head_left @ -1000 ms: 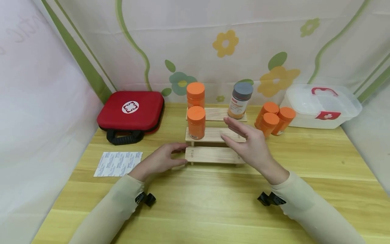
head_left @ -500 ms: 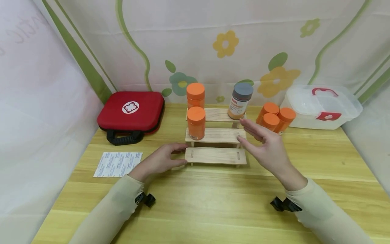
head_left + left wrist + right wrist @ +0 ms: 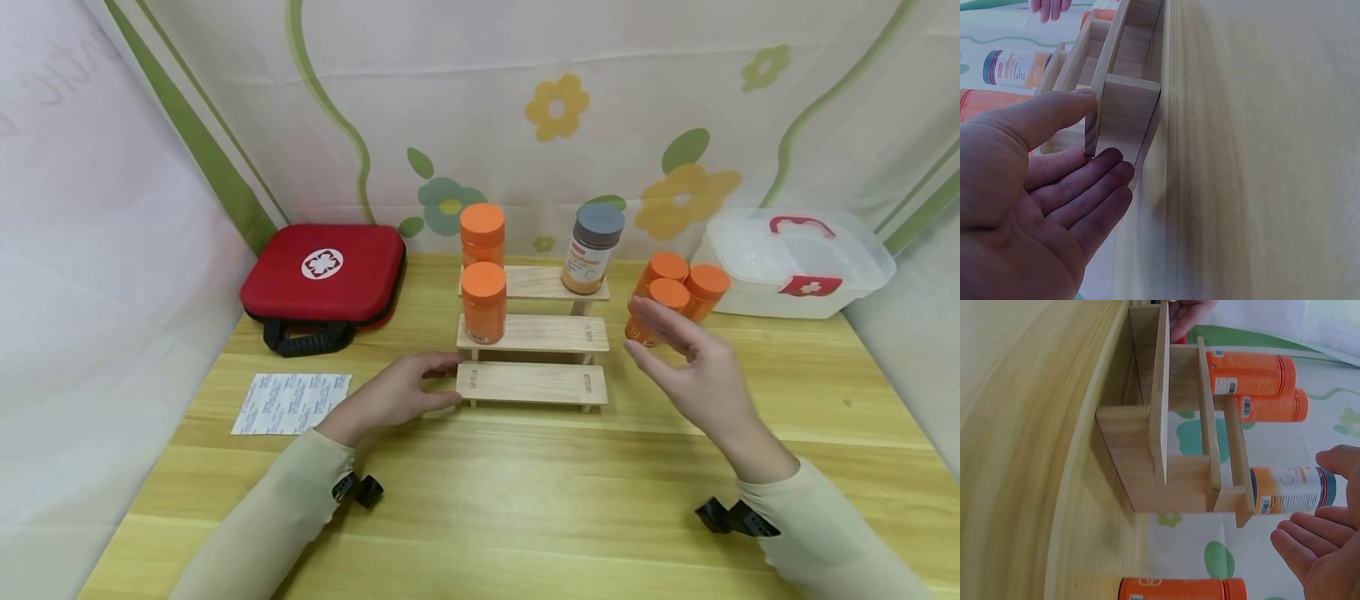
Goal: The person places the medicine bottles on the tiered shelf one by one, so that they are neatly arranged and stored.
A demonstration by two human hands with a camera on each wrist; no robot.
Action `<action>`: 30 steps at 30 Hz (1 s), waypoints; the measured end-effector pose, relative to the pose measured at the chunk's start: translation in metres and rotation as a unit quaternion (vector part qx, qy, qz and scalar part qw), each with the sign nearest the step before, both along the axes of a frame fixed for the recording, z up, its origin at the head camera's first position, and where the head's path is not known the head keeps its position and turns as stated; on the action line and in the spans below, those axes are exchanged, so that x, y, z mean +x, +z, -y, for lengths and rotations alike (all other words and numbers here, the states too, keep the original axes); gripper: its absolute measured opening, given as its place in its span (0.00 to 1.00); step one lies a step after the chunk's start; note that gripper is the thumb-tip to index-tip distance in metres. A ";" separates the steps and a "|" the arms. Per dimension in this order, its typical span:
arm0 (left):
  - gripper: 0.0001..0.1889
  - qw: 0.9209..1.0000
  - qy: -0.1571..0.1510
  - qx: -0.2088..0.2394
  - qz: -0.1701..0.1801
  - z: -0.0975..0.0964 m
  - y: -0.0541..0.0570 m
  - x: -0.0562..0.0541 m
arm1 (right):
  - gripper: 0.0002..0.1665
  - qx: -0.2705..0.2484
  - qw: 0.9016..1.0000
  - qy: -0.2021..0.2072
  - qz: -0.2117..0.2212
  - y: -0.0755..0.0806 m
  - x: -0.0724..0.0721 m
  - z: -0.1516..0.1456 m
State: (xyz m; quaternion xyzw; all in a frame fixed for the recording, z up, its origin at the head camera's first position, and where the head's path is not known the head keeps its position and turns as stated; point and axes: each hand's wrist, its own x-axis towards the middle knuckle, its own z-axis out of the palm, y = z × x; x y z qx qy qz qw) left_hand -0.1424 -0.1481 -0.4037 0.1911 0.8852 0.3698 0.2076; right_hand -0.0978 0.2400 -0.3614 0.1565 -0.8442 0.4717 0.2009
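Observation:
A three-tier wooden shelf (image 3: 531,382) stands mid-table. At the left end of its lowest tier, my left hand (image 3: 401,387) rests with thumb and fingertips touching the board; the left wrist view shows the fingers loosely extended. Two orange bottles stand at the shelf's left: a front one (image 3: 484,304) on the middle tier, a rear one (image 3: 482,229) on the top. A grey-capped bottle (image 3: 592,250) occupies the top tier's right end. My right hand (image 3: 697,375), thumb and fingers apart, is in front of three orange bottles (image 3: 669,293) on the table, partly covering the nearest. It holds nothing.
A red first-aid case (image 3: 322,271) with a black handle lies at the back left. Before it is a printed white sheet (image 3: 292,403). At the back right sits a translucent medicine box (image 3: 795,258) with a red latch. A flowered curtain hangs behind.
My right hand has moved rightward, from in front of the grey-capped bottle to the three orange bottles. My left hand has stayed at the shelf's end.

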 end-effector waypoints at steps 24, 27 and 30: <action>0.33 1.000 -0.010 -0.004 -0.011 0.002 0.001 -0.001 | 0.33 0.013 0.988 -0.115 0.107 -0.013 0.000 -0.053; 0.33 1.000 -0.007 -0.002 -0.008 0.001 0.001 -0.001 | 0.35 0.011 0.984 -0.124 0.130 -0.014 -0.006 -0.058; 0.33 1.000 -0.009 0.000 -0.010 0.001 0.000 -0.001 | 0.38 0.003 0.980 -0.130 0.152 -0.016 -0.013 -0.063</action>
